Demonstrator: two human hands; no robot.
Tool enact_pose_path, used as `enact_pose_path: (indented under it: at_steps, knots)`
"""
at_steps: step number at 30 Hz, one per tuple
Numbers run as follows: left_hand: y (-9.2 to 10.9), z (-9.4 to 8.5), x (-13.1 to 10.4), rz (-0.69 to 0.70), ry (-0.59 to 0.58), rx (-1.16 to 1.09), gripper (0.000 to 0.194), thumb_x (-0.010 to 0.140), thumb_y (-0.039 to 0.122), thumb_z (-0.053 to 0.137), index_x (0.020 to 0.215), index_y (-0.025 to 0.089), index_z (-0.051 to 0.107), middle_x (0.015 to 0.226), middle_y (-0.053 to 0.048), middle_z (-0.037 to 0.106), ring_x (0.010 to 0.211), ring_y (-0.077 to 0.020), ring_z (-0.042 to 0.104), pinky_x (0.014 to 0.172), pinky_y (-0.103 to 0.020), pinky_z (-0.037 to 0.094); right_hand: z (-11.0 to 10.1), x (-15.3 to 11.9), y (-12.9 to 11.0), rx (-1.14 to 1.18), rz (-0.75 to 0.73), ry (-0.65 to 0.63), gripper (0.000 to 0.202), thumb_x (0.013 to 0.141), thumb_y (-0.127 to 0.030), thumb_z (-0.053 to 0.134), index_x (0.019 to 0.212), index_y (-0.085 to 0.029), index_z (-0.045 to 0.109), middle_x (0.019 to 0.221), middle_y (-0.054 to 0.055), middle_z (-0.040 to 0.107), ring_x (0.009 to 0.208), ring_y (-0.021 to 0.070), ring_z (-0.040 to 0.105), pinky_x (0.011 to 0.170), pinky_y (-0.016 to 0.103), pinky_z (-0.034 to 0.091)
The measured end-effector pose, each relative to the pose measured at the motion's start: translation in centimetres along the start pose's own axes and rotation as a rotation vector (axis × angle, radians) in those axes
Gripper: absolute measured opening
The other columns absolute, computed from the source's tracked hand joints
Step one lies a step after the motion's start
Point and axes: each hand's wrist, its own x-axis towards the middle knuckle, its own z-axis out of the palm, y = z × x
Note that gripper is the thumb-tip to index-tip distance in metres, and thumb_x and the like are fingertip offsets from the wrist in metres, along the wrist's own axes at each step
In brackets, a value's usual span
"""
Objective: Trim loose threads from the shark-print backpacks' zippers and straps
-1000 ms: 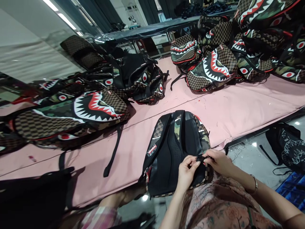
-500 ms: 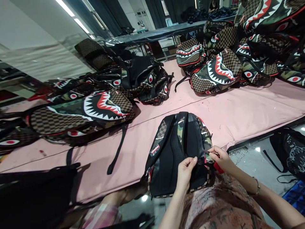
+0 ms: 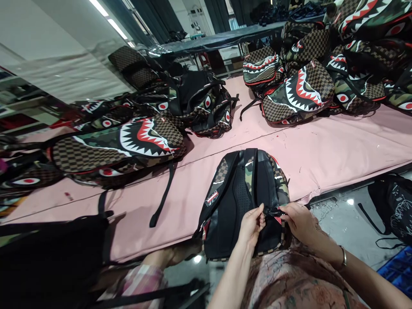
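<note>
A black backpack (image 3: 222, 227) with checkered and camouflage edges lies back side up at the table's near edge, in front of my body. Over its lower right part, my left hand (image 3: 254, 223) pinches one end of a black strap (image 3: 273, 212). The fingers of my right hand (image 3: 296, 219) are closed on the same strap, just to the right. A short stretch of the strap shows between the two hands. A small red and white tag is on the backpack's left shoulder strap.
Shark-mouth backpacks lie on the pink table (image 3: 180, 206) at the left (image 3: 122, 150) and back right (image 3: 299, 94). Another person's arm (image 3: 157, 259) reaches in at the lower left, beside a black bag (image 3: 51, 257). A blue crate (image 3: 395, 268) stands on the floor at right.
The strap is now drawn up between my hands. My right hand has turned and closed more around it. The whole view has shifted slightly.
</note>
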Motion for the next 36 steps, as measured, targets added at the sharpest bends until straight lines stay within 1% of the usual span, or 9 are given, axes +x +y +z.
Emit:
enact_pose_path:
  at_steps: [7, 14, 20, 25, 27, 29, 31, 33, 36]
  knots:
    - [0.0, 0.0, 0.0, -0.046, -0.035, -0.033, 0.040, 0.047, 0.035, 0.079, 0.052, 0.013, 0.046, 0.041, 0.005, 0.045, 0.037, -0.0021, 0.037, 0.039, -0.015, 0.025, -0.2, 0.5, -0.4, -0.043, -0.058, 0.010, 0.030, 0.092, -0.024, 0.031, 0.101, -0.016, 0.059, 0.088, 0.010, 0.062, 0.080, 0.0216, 0.053, 0.068, 0.033, 0.038]
    - [-0.3, 0.2, -0.1, -0.035, -0.024, -0.056, 0.036, 0.051, 0.034, 0.078, 0.053, 0.012, 0.049, 0.043, 0.005, 0.047, 0.037, -0.0022, 0.038, 0.039, -0.015, 0.027, 0.3, 0.5, -0.5, -0.035, 0.009, 0.046, 0.029, 0.092, -0.025, 0.032, 0.092, -0.016, 0.060, 0.079, 0.008, 0.061, 0.073, 0.0202, 0.052, 0.063, 0.030, 0.036]
    - [-0.2, 0.1, -0.5, -0.040, -0.020, -0.098, 0.036, 0.060, 0.043, 0.071, 0.057, 0.011, 0.055, 0.048, 0.003, 0.050, 0.042, -0.0037, 0.043, 0.045, -0.017, 0.034, -0.2, 0.5, -0.7, 0.205, 0.178, 0.106, 0.020, 0.089, -0.026, 0.039, 0.087, -0.018, 0.058, 0.079, 0.006, 0.062, 0.073, 0.0181, 0.056, 0.062, 0.027, 0.040]
    - [-0.3, 0.5, -1.1, -0.020, -0.036, -0.060, 0.047, 0.066, 0.057, 0.060, 0.059, 0.010, 0.061, 0.051, 0.000, 0.053, 0.047, -0.0059, 0.046, 0.048, -0.018, 0.035, -0.7, 1.2, -1.3, 0.387, 0.208, 0.081, 0.025, 0.082, -0.032, 0.051, 0.104, -0.019, 0.053, 0.096, 0.007, 0.061, 0.087, 0.0193, 0.057, 0.073, 0.029, 0.044]
    - [-0.5, 0.8, -1.4, 0.037, -0.033, -0.006, 0.051, 0.067, 0.061, 0.056, 0.059, 0.010, 0.063, 0.053, -0.001, 0.054, 0.048, -0.0070, 0.046, 0.049, -0.020, 0.035, -0.5, 1.9, -1.6, 0.382, 0.188, 0.083, 0.025, 0.078, -0.034, 0.057, 0.098, -0.019, 0.056, 0.090, 0.006, 0.062, 0.083, 0.0193, 0.057, 0.071, 0.028, 0.044]
    - [-0.6, 1.1, -1.9, 0.115, -0.037, 0.039, 0.052, 0.068, 0.062, 0.053, 0.059, 0.011, 0.064, 0.054, -0.002, 0.056, 0.050, -0.0082, 0.046, 0.052, -0.021, 0.036, 0.0, 2.6, -1.9, 0.386, 0.203, 0.084, 0.013, 0.077, -0.032, 0.056, 0.078, -0.019, 0.059, 0.074, 0.003, 0.060, 0.070, 0.0167, 0.055, 0.063, 0.026, 0.042]
    - [-0.7, 1.2, -2.2, 0.173, -0.046, 0.074, 0.052, 0.070, 0.061, 0.052, 0.060, 0.012, 0.064, 0.056, -0.003, 0.057, 0.052, -0.0092, 0.047, 0.055, -0.022, 0.036, 0.6, 3.3, -2.0, 0.471, 0.264, 0.083, 0.018, 0.077, -0.030, 0.054, 0.063, -0.019, 0.054, 0.062, 0.000, 0.054, 0.060, 0.0137, 0.050, 0.056, 0.023, 0.039]
    - [-0.7, 1.2, -2.3, 0.193, -0.056, 0.112, 0.047, 0.068, 0.057, 0.057, 0.061, 0.012, 0.065, 0.056, -0.002, 0.057, 0.052, -0.0090, 0.046, 0.054, -0.022, 0.035, 1.2, 3.7, -2.0, 0.636, 0.362, 0.085, 0.022, 0.076, -0.032, 0.053, 0.058, -0.019, 0.050, 0.057, -0.002, 0.050, 0.056, 0.0119, 0.047, 0.053, 0.022, 0.037]
    - [-0.8, 1.1, -2.2, 0.187, -0.071, 0.141, 0.030, 0.056, 0.040, 0.075, 0.063, 0.012, 0.067, 0.056, -0.001, 0.059, 0.052, -0.0077, 0.045, 0.053, -0.020, 0.034, 2.0, 4.1, -1.5, 0.797, 0.484, 0.118, 0.026, 0.078, -0.039, 0.048, 0.061, -0.018, 0.048, 0.055, -0.003, 0.048, 0.052, 0.0110, 0.045, 0.050, 0.022, 0.038]
